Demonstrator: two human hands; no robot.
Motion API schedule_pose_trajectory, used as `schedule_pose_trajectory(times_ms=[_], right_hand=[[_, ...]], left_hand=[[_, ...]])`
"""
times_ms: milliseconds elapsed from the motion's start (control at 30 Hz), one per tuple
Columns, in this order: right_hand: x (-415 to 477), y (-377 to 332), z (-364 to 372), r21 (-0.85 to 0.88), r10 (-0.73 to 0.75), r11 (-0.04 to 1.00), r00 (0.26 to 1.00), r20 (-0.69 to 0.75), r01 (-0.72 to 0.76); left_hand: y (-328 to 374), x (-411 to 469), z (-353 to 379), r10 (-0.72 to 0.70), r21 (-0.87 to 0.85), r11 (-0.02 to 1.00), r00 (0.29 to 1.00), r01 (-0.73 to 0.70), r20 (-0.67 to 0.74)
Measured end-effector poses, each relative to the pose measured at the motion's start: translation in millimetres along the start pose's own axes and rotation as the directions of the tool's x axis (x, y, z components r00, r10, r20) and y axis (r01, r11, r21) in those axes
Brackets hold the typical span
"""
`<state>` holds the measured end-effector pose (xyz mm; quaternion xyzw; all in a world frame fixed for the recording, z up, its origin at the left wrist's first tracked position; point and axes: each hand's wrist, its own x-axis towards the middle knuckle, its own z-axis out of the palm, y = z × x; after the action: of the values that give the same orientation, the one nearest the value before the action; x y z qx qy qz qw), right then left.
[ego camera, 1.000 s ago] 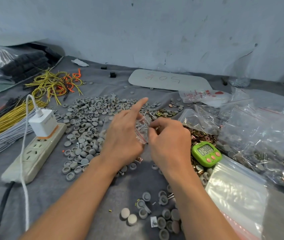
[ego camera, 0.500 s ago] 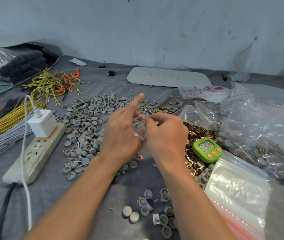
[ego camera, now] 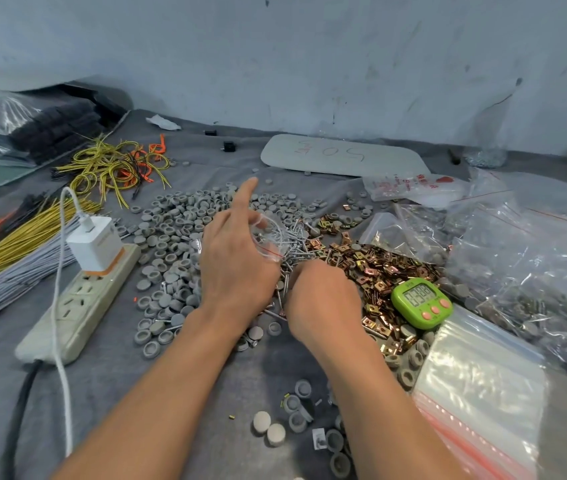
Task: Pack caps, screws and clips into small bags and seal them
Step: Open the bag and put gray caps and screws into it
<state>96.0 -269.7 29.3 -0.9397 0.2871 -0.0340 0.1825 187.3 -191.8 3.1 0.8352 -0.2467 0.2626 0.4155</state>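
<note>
Centrally, left hand (ego camera: 237, 268) pinches the small bag (ego camera: 268, 237); right hand (ego camera: 323, 299) clenches over screws (ego camera: 295, 247); a loosened pinch risks spilling them.

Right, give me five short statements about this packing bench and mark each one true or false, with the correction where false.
1. The left hand holds a small clear bag over the pile of screws. True.
2. The right hand rests on the green timer. False: the right hand is down at the screws, and the timer sits apart from it on its right.
3. A white charger is plugged into the power strip. True.
4. The grey caps lie mostly right of the copper clips. False: the caps lie mostly to the left of the clips.
5. The left index finger is curled into the palm. False: it points straight out, away from the person.
</note>
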Motion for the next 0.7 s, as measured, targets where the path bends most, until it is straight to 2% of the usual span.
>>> schedule_pose_trajectory(times_ms=[167,267,500,600,700], right_hand=[[1,-2,5,0.076,0.000,0.997,1.000,-0.029,0.002],[0,-4,5,0.039,-0.032,0.999,0.999,-0.024,0.033],[-7,-14,-1,0.003,0.088,0.996,0.996,-0.007,-0.088],[-6,-12,-4,0.048,0.119,0.992,0.991,-0.062,-0.116],[-3,-6,-7,0.178,0.177,0.973,0.969,-0.171,-0.146]], left_hand=[[0,0,0,0.030,0.005,1.000,0.999,-0.030,0.020],[1,-1,1,0.038,0.016,0.999,0.999,-0.038,0.019],[-2,-1,1,0.044,0.007,0.999,0.999,-0.044,0.029],[-2,0,1,0.035,0.008,0.999,0.999,-0.035,0.017],[-2,0,1,0.033,0.008,0.999,0.999,-0.033,0.015]])
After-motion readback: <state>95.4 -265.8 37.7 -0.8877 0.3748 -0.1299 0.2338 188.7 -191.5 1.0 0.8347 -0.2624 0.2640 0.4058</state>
